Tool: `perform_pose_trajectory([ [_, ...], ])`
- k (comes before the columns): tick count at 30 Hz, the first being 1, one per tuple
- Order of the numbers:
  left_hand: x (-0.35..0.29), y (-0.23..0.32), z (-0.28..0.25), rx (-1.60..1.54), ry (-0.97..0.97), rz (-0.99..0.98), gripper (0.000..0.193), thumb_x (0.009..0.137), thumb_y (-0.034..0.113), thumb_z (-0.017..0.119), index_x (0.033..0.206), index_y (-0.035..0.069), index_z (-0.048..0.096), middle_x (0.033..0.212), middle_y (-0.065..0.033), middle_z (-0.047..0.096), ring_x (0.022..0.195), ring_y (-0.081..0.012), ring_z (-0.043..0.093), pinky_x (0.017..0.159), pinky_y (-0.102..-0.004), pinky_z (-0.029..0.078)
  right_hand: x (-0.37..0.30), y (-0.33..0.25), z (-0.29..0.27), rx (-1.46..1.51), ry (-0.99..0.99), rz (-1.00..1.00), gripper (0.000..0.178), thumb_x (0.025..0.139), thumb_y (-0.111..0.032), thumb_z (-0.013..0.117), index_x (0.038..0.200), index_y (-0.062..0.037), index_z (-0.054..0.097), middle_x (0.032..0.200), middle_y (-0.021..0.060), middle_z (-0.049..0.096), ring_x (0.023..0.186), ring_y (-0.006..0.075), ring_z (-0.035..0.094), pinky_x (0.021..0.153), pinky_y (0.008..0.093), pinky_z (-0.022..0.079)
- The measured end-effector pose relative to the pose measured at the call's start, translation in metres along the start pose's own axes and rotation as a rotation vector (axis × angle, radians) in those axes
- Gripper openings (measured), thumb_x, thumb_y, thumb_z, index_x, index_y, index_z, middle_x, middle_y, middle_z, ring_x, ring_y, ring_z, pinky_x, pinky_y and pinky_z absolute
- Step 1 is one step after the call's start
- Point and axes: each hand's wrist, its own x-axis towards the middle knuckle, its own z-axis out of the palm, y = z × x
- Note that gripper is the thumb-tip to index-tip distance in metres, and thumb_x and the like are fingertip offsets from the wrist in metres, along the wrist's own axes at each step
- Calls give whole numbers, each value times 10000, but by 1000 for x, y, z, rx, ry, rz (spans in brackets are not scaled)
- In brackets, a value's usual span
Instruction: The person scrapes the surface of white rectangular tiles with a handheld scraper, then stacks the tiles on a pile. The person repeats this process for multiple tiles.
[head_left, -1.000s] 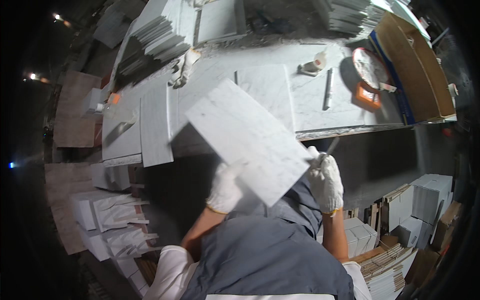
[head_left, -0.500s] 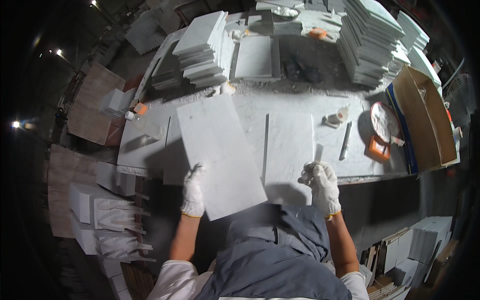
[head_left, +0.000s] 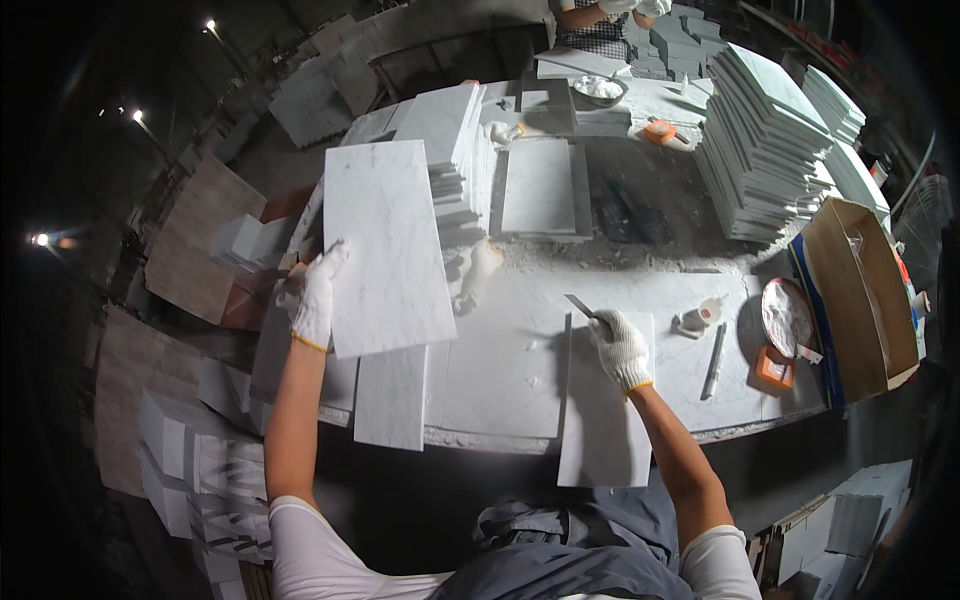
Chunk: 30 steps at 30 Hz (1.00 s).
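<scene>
In a white knitted glove, my left hand (head_left: 318, 292) is closed on the left edge of a white, grey-veined marble tile (head_left: 388, 240). The tile is raised over the left part of the bench, with its broad face showing. Below it, another marble tile (head_left: 390, 405) pokes past the bench's front edge. My gloved right hand (head_left: 622, 350) grips a thin flat blade (head_left: 580, 304), perhaps a putty knife; its handle is hidden in the fingers. Beneath this hand a third marble tile (head_left: 606, 440) lies with its near end overhanging the edge.
Stacked tiles (head_left: 765, 150) rise at the back right, others (head_left: 450, 150) at the back left. On the right are a plate of white paste (head_left: 785, 312), an orange box (head_left: 775, 368), a marker (head_left: 716, 360) and a cardboard box (head_left: 862, 300). Across the bench stands a co-worker (head_left: 595, 30).
My left hand has carried the tile forward and left, turning it more upright. My right hand has moved forward with the blade. The view has shifted, bringing the co-worker into sight.
</scene>
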Motion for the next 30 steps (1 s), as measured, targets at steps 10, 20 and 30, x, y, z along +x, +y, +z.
perform_pose_trajectory([
  [10,178,66,40,-77,-227,-154,503,1013,309,645,1368,-46,613,1333,-88,658,1205,-164,613,1068,-301,460,2,18,19,-314,125,-86,125,923,-203,726,1016,-123,704,856,123,703,788,355,688,682,441,545],
  [20,306,47,69,-83,-330,-166,488,1002,362,655,1323,-5,648,1254,-84,690,1106,-172,652,996,-329,508,4,15,17,-344,53,-25,132,911,-180,733,1022,-116,701,860,104,707,764,314,694,682,416,544],
  [30,325,40,78,-174,-398,-298,465,1013,338,624,1342,9,629,1213,-113,710,1051,-220,684,934,-358,549,7,5,16,-330,91,-79,132,902,-132,731,1024,-98,693,842,115,695,728,315,682,648,402,539],
])
